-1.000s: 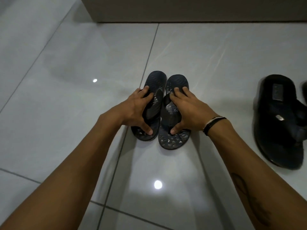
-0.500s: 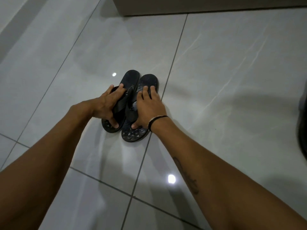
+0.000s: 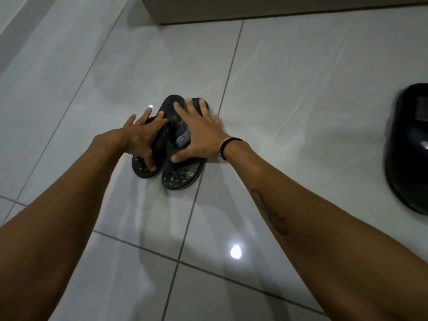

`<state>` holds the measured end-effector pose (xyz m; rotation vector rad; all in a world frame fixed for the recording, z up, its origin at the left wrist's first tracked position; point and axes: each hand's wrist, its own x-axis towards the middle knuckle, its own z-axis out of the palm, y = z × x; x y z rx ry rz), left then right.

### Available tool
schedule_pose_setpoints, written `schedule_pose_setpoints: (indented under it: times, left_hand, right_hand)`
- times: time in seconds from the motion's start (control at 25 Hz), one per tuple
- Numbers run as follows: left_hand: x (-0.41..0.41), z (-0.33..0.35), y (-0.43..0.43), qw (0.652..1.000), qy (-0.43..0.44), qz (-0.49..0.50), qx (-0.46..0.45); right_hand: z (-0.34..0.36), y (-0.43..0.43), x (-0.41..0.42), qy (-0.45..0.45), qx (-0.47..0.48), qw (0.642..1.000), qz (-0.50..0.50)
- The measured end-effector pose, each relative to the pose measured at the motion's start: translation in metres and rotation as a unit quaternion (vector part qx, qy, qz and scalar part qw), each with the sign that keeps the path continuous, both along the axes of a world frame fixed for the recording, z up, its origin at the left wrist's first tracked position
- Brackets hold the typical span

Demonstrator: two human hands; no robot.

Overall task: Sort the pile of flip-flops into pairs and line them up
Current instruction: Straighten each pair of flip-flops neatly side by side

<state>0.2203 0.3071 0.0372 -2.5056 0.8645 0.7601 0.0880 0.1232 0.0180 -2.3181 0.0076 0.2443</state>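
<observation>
Two small dark patterned flip-flops lie side by side on the grey tiled floor, toes pointing away from me. Over the left flip-flop point(image 3: 144, 168) hovers my left hand point(image 3: 139, 137), fingers spread, thumb near its heel. My right hand point(image 3: 198, 137), also with fingers spread, is above the right flip-flop point(image 3: 179, 178). Neither hand grips anything. Both hands hide the straps and middles of the flip-flops. A larger black flip-flop point(image 3: 407, 144) lies at the right edge, partly cut off.
A beige cabinet base point(image 3: 254, 8) runs along the far side of the floor. Glossy floor tiles point(image 3: 301, 89) with grout lines surround the pair. A ceiling light reflection point(image 3: 235, 252) shines near me.
Both hands have let go of the small flip-flops and opened, fingers now spread above them. The view shifted, bringing the large black flip-flop back in at the right.
</observation>
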Motion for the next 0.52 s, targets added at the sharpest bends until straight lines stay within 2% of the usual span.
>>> schedule_pose_setpoints:
  times: [0.08,0.16,0.24,0.36,0.52]
  left_hand:
    - [-0.001,0.011,-0.009,0.999,-0.033,-0.010,-0.013]
    - [-0.009,0.018,-0.038,0.993,-0.053,-0.036,-0.098]
    - [-0.031,0.016,-0.092,0.975,-0.041,-0.083,-0.204]
    - [-0.097,-0.001,-0.195,0.934,0.034,-0.117,-0.336]
    - [-0.192,-0.032,-0.312,0.913,0.122,-0.171,-0.350]
  right_hand:
    - [0.010,-0.019,-0.016,-0.102,0.099,0.985,-0.095]
    - [0.014,-0.055,-0.040,-0.172,0.126,0.956,-0.201]
    - [0.011,-0.106,-0.071,-0.186,0.062,0.948,-0.252]
    - [0.009,-0.185,-0.133,-0.156,-0.039,0.943,-0.291]
    - [0.002,-0.267,-0.218,-0.094,-0.137,0.930,-0.328]
